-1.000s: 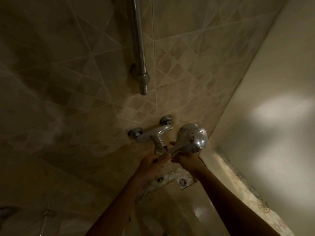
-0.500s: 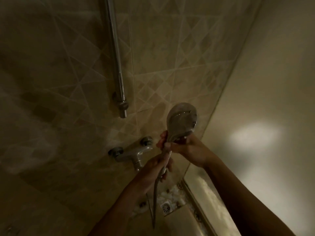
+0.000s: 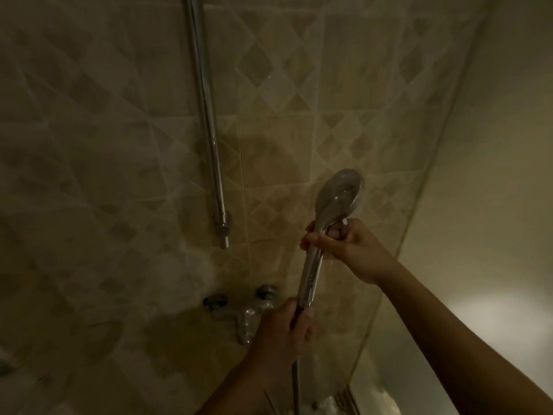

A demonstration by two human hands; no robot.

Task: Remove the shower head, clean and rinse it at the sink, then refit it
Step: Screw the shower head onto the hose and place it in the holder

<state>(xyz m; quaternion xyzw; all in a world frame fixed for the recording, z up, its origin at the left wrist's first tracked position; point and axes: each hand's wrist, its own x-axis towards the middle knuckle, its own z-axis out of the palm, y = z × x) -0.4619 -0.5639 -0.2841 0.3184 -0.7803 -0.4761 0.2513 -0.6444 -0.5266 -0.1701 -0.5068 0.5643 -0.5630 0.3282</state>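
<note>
A chrome shower head (image 3: 339, 194) stands upright in front of the tiled wall, its round face turned away to the right. My right hand (image 3: 344, 244) grips the handle just under the head. My left hand (image 3: 287, 333) grips the bottom end of the handle, where the hose (image 3: 295, 387) joins it and hangs straight down. The joint itself is hidden inside my left fist.
A chrome riser rail (image 3: 209, 130) runs down the tiled wall and ends at a bracket (image 3: 222, 226) left of the head. The wall mixer tap (image 3: 239, 310) sits below it, beside my left hand. A plain wall (image 3: 493, 175) closes the right side.
Both hands have raised the shower head from beside the mixer tap and turned it upright. My view has tilted up, so the floor drain has dropped out of sight.
</note>
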